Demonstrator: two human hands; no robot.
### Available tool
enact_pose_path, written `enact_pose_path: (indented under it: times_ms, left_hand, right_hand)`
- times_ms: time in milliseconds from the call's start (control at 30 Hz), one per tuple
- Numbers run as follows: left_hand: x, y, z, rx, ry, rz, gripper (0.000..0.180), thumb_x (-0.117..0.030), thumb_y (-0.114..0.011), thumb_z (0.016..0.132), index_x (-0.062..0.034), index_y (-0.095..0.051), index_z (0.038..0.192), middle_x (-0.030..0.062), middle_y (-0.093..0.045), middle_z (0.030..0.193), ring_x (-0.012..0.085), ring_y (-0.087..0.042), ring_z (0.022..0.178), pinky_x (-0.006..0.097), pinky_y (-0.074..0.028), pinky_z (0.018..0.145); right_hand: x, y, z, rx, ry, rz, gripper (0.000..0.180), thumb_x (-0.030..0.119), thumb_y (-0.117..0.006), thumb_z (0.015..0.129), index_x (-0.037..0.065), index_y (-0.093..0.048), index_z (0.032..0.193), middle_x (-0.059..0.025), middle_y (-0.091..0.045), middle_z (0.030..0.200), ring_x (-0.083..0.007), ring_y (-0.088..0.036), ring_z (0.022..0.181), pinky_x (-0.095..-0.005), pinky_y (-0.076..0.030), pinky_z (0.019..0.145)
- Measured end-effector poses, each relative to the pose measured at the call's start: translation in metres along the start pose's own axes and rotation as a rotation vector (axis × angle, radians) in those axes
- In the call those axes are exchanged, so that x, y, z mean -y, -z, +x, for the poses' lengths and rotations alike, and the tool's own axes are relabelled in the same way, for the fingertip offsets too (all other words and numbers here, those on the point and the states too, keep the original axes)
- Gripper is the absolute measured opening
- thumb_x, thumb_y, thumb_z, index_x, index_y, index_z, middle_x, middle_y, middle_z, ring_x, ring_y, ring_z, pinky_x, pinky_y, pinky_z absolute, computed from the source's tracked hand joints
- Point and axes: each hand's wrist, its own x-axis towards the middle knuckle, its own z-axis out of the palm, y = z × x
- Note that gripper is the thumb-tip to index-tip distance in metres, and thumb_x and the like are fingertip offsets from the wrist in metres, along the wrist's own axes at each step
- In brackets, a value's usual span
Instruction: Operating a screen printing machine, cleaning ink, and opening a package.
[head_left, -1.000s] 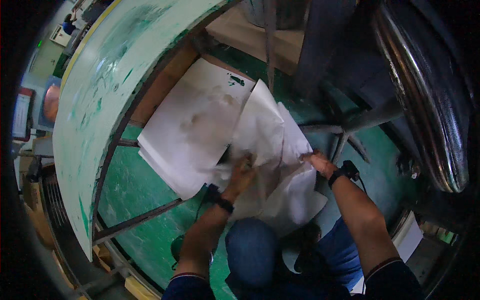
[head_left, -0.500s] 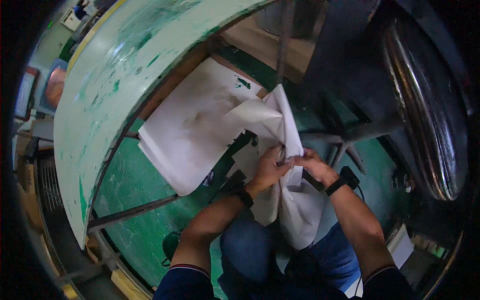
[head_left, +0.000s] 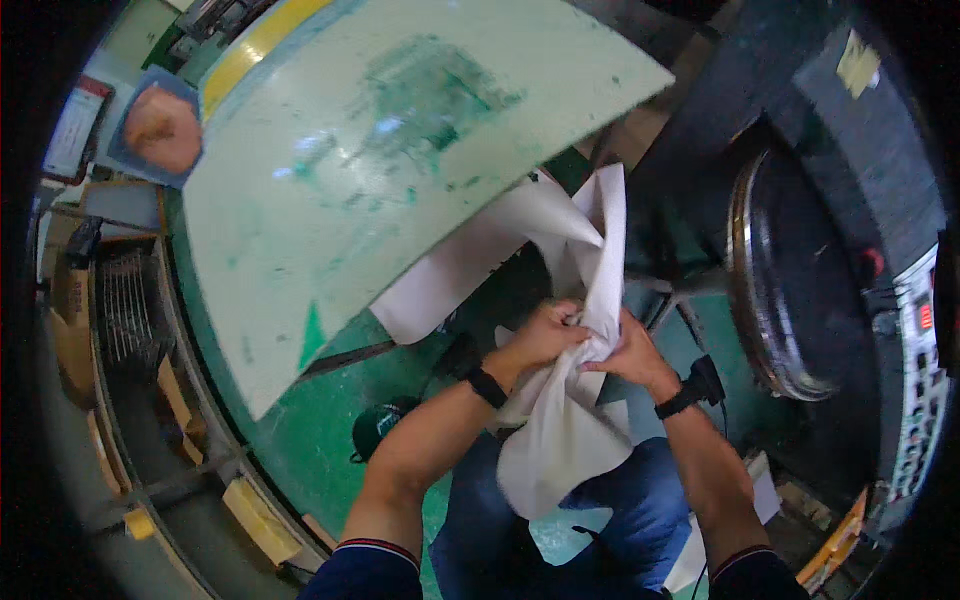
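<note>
Green floor, a bit scuffed. Big pale green table hogs the upper left, smeared with darker green, yellow stripe along its far edge, and it's catching a few bluish-white glints of light. Left of that: low shelving with cardboard and a wire rack, pale wall behind. Right side's pretty dark: round black seat, shiny rim, near a control panel.

Through my remote feed, I see a matt, creased, papery sheet, a smooth, glossy tabletop, denim jeans and a shiny metallic stool rim.
</note>
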Motion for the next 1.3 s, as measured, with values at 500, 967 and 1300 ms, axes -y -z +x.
enact_pose_path:
  times_ms: [500,967,1300]
  left_hand:
    - [-0.337,-0.156,-0.372,-0.776,-0.625,0.843,0.049,-0.008,-0.076,0.068,-0.0038,-0.057,0.113,0.0164,-0.057,0.109,0.031,-0.057,0.098,0.037,-0.048,0.082]
    - [-0.384,-0.248,-0.34,-0.448,-0.327,-0.92,0.059,-0.047,-0.038,0.096,-0.0043,-0.032,0.137,0.0149,-0.037,0.141,0.0317,-0.038,0.13,0.052,-0.035,0.105]
    - [-0.427,-0.258,-0.319,-0.509,-0.736,-0.4,0.045,-0.018,-0.054,0.093,-0.0066,-0.04,0.134,0.012,-0.047,0.133,0.0305,-0.045,0.124,0.044,-0.038,0.103]
  right_hand:
    - [0.379,0.036,-0.159,-0.487,0.226,0.333,0.029,-0.005,-0.07,0.068,-0.002,-0.065,0.097,-0.0049,-0.067,0.094,-0.0132,-0.062,0.086,-0.0288,-0.05,0.077]
    - [0.536,0.018,-0.199,-0.649,0.478,0.529,0.028,-0.006,-0.068,0.073,-0.004,-0.062,0.1,-0.0068,-0.064,0.099,-0.0164,-0.061,0.089,-0.0285,-0.047,0.081]
    - [0.527,0.03,-0.162,-0.148,0.253,0.451,0.033,0.005,-0.071,0.075,-0.002,-0.064,0.106,-0.0094,-0.067,0.103,-0.0215,-0.062,0.093,-0.032,-0.048,0.083]
